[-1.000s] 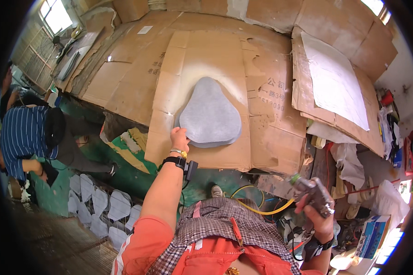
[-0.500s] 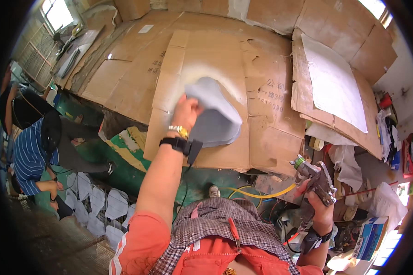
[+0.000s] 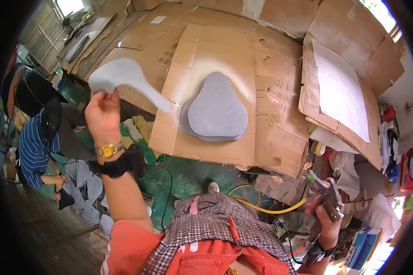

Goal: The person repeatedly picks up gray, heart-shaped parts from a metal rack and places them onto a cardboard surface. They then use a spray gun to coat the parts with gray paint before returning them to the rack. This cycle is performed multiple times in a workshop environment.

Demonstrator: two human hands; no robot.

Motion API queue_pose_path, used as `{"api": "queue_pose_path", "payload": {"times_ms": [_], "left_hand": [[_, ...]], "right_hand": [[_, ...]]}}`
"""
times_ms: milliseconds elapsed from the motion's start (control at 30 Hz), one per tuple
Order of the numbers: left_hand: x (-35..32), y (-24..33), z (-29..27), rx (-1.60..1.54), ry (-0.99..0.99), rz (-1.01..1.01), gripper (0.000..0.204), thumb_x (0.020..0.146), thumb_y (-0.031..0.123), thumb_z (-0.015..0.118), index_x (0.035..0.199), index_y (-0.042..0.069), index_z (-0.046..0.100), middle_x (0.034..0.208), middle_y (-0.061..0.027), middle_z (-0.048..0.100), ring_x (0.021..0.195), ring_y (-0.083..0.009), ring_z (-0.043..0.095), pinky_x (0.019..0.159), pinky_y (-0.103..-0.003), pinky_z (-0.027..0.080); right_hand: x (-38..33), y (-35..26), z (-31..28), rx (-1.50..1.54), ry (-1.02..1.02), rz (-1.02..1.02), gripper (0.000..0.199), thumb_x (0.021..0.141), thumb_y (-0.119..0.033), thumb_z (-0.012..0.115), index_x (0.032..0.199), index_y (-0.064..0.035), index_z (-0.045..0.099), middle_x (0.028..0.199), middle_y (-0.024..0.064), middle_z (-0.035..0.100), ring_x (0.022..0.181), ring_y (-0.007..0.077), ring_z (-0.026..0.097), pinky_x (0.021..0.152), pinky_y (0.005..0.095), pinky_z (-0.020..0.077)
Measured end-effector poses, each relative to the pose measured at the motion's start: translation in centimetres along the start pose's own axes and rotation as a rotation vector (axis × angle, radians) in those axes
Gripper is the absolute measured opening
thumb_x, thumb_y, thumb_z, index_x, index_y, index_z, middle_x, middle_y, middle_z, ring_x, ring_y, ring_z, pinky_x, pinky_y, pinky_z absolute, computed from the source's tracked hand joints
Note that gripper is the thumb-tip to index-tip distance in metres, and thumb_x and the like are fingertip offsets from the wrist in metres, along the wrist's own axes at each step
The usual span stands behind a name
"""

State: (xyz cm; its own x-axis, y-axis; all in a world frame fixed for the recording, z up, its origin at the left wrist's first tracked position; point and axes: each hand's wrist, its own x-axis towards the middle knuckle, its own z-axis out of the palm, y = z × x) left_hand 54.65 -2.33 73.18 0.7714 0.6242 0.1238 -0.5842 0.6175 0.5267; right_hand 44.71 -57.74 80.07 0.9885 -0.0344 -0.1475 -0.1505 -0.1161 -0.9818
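Observation:
Up at the left, my left hand [image 3: 104, 111] pinches the edge of a thin, pale grey, rounded-triangle sheet [image 3: 124, 73], which bends and droops to the right. A stack of like-shaped grey sheets [image 3: 218, 107] lies on a cardboard panel [image 3: 183, 133] in front of me. Pale spray residue surrounds the stack. Low on the right, my right hand [image 3: 325, 214] is wrapped round a spray gun [image 3: 325, 195] with a green ring at its front. A yellow hose [image 3: 280, 211] runs near the gun.
Another person [image 3: 32, 146] in a striped shirt bends at the left, beside a wire rack [image 3: 46, 229] bearing several similar grey sheets. White paper [image 3: 339, 89] covers a raised cardboard at right. Bags and a blue-and-white box [image 3: 363, 250] crowd the lower right.
My left hand has lifted the top sheet off the stack and swung it left. The stack is now uncovered. My right hand still holds the spray gun low at the right.

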Motion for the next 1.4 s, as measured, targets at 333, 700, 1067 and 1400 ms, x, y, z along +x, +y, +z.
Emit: {"api": "queue_pose_path", "payload": {"times_ms": [333,700,1067,1400], "left_hand": [[-4.8,4.6,-6.1,0.061,0.158,0.093,0.032,0.083,-0.009,0.044,0.114,-0.002,0.051,0.111,-0.0149,0.059,0.104,-0.0295,0.059,0.093,-0.043,0.050],[-6.5,5.2,-5.6,0.015,0.219,0.142,0.030,0.086,-0.009,0.043,0.114,-0.001,0.050,0.113,-0.0146,0.057,0.107,-0.0290,0.057,0.096,-0.043,0.047],[-6.8,4.9,-5.7,0.033,0.219,0.163,0.029,0.087,-0.007,0.043,0.114,-0.001,0.049,0.113,-0.0142,0.057,0.106,-0.0297,0.057,0.095,-0.042,0.049],[-8.6,3.4,-5.4,0.051,0.223,0.117,0.031,0.086,-0.008,0.040,0.116,-0.001,0.046,0.115,-0.0165,0.054,0.106,-0.0305,0.056,0.096,-0.042,0.048]], "right_hand": [[-1.5,-0.1,3.4,0.057,-0.258,0.032,0.067,0.074,-0.018,0.072,0.130,0.0032,0.042,0.082,0.0119,0.062,0.070,0.0178,0.060,0.068,0.0295,0.0475],[-0.2,-1.0,4.8,-0.090,-0.031,-0.085,0.047,0.081,-0.018,0.066,0.120,0.0046,0.050,0.081,0.0073,0.061,0.071,0.0153,0.058,0.067,0.0279,0.0465],[-4.2,0.1,2.2,0.032,-0.219,0.092,0.067,0.075,-0.019,0.074,0.130,0.0031,0.042,0.082,0.0109,0.062,0.070,0.0170,0.060,0.067,0.0283,0.0488],[0.1,-0.7,4.6,-0.029,0.033,-0.098,0.030,0.081,-0.022,0.066,0.099,0.0015,0.058,0.077,0.0077,0.061,0.069,0.0164,0.059,0.066,0.0291,0.0473]]}}
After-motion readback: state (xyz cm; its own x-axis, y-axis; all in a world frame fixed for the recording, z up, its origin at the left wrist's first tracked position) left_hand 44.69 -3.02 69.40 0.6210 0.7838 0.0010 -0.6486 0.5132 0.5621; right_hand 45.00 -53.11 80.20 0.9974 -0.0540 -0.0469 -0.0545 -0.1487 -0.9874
